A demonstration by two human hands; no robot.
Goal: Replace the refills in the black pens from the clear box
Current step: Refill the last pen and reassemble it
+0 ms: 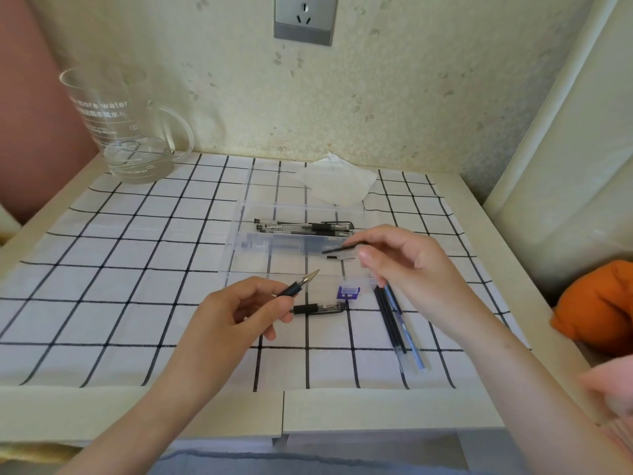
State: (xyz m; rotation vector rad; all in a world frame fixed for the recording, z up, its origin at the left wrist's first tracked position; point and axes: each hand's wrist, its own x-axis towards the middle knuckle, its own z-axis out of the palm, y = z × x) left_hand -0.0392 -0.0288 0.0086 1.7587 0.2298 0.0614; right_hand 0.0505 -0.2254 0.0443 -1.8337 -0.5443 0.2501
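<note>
Left hand [239,313] pinching the pen front [298,286], right hand [400,265] pinching a thin refill [342,247] just beyond its tip. I'd line them up, then feed gently.

— What kind of place is this?
— A home, I think, a private room. The wall has pale flowered wallpaper [394,97] and a socket [303,18]. A checked cloth [137,269] covers a small white table [205,413].
— Anything more?
— A glass water jug [126,132] stands in the far left corner of the table, and a tissue [337,181] lies near the wall.
</note>
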